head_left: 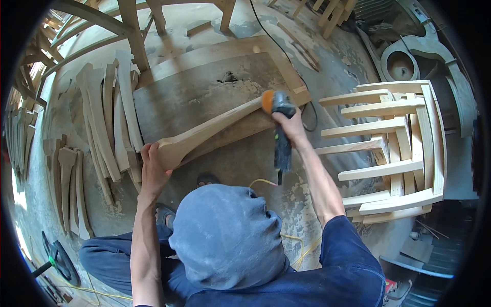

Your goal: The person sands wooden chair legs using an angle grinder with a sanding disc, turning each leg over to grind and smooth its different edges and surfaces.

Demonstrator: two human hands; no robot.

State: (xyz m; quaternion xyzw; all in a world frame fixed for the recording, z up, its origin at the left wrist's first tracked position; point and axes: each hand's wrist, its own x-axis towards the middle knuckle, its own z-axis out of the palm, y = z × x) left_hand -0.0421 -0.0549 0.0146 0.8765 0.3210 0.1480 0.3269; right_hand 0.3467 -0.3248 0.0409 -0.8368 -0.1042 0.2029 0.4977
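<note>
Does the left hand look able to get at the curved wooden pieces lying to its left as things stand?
Probably yes: the curved wooden pieces lie close beside the left hand, with nothing visible between. It would likely first have to release the shaped workpiece.

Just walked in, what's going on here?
The person's left hand grips the wide end of a long, curved, light-brown wooden piece. The right hand holds a dark angle grinder, its round orange disc at the narrow end; contact isn't clear. More shaped wooden pieces lie left; pale wooden frames sit right.
</note>
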